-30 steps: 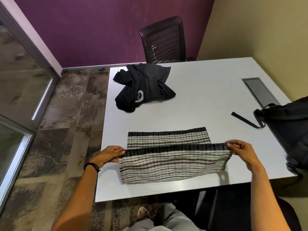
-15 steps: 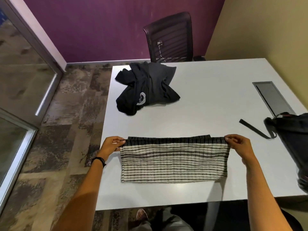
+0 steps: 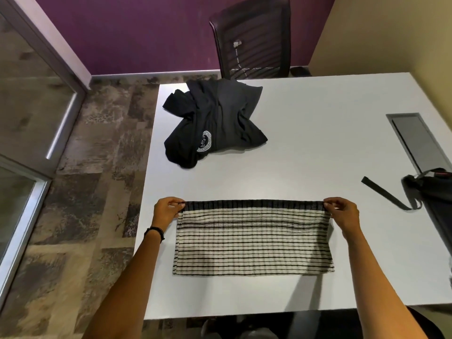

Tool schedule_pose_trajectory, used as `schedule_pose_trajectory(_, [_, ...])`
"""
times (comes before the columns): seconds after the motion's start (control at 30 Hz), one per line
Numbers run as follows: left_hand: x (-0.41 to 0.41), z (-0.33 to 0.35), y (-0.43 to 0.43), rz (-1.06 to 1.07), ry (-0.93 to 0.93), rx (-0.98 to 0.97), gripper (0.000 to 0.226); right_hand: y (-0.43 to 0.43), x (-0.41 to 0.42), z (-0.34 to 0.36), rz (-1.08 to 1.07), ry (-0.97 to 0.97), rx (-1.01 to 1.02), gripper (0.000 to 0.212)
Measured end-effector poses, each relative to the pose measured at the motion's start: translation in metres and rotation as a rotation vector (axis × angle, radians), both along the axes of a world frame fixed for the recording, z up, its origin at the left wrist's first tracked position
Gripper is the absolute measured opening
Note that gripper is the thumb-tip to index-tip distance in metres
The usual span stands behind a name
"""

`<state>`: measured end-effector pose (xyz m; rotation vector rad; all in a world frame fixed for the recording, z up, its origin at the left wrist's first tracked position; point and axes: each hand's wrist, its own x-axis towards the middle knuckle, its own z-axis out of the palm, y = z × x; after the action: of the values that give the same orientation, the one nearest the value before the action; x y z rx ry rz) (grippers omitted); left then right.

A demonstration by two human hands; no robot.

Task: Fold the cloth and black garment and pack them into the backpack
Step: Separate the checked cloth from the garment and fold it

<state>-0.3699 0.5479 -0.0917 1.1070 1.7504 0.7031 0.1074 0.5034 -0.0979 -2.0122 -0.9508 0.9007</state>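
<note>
The left hand (image 3: 168,211) pinches the far-left corner of the cloth (image 3: 253,241), thumb and fingers closed on its dark border; the right hand (image 3: 342,212) pinches the far-right corner the same way. A second ago these corners hung mid-fold, with a strip of the lower layer showing beyond them. Now the carried edge lies over the far edge and that strip is covered, so this fold looks complete and the cloth lies flat as a doubled band at 6 o'clock on the table (image 3: 318,123).

My reading: the cloth probably needs another fold to fit, and the garment is untouched.

Count:
- 2 hands
- 1 striped cloth
- 1 black garment (image 3: 212,123), crumpled at 11 o'clock from the cloth
- 1 backpack (image 3: 435,194) at 3 o'clock, half out of view, with 1 strap (image 3: 384,192) trailing toward the cloth
- 1 chair (image 3: 254,37) at 12 o'clock
</note>
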Motion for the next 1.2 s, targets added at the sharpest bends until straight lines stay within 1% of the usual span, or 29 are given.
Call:
schedule_pose_trajectory(0.1, [0.004,-0.006,0.005,0.003,-0.003,0.001,0.018,0.005,-0.004,-0.004,-0.005,-0.011,-0.015,0.013])
schedule_pose_trajectory(0.2, [0.005,-0.009,0.008,-0.036,-0.016,-0.084,0.022,0.008,-0.003,-0.01,-0.011,-0.012,-0.055,0.015])
schedule_pose_trajectory(0.27, [0.005,-0.008,0.008,-0.076,-0.026,-0.142,0.03,0.008,-0.002,-0.013,-0.019,-0.008,-0.065,0.018])
schedule_pose_trajectory(0.33, [0.004,-0.008,0.005,-0.098,-0.021,-0.167,0.042,0.005,-0.004,-0.01,-0.028,-0.006,-0.066,0.018])
schedule_pose_trajectory(0.4, [0.001,-0.009,0.0,-0.108,0.021,-0.167,0.055,-0.002,-0.009,-0.003,-0.048,-0.035,-0.077,0.026])
schedule_pose_trajectory(0.47, [-0.002,-0.012,-0.007,-0.116,0.073,-0.153,0.06,-0.013,-0.013,-0.002,-0.061,-0.032,-0.075,0.031])
schedule_pose_trajectory(0.6, [-0.007,-0.015,-0.025,-0.175,0.203,-0.166,0.047,-0.044,-0.019,-0.007,-0.085,-0.012,-0.099,0.028])
schedule_pose_trajectory(0.67, [-0.009,-0.015,-0.034,-0.219,0.245,-0.215,0.04,-0.061,-0.024,-0.009,-0.108,-0.016,-0.125,0.028])
schedule_pose_trajectory(0.83, [-0.011,-0.015,-0.061,-0.32,0.353,-0.383,0.024,-0.099,-0.03,-0.02,-0.135,-0.141,-0.235,0.029])
schedule_pose_trajectory(0.9, [-0.01,-0.013,-0.071,-0.362,0.392,-0.447,0.024,-0.111,-0.032,-0.021,-0.139,-0.16,-0.3,0.032])
schedule_pose_trajectory(0.97, [-0.007,-0.011,-0.079,-0.424,0.434,-0.494,0.029,-0.12,-0.035,-0.021,-0.147,-0.163,-0.346,0.032])
schedule_pose_trajectory(1.03, [-0.005,-0.01,-0.086,-0.429,0.441,-0.485,0.035,-0.126,-0.039,-0.017,-0.159,-0.156,-0.348,0.029])
schedule_pose_trajectory(1.2, [-0.008,-0.01,-0.1,-0.402,0.424,-0.465,0.039,-0.132,-0.042,-0.01,-0.174,-0.146,-0.295,0.019])
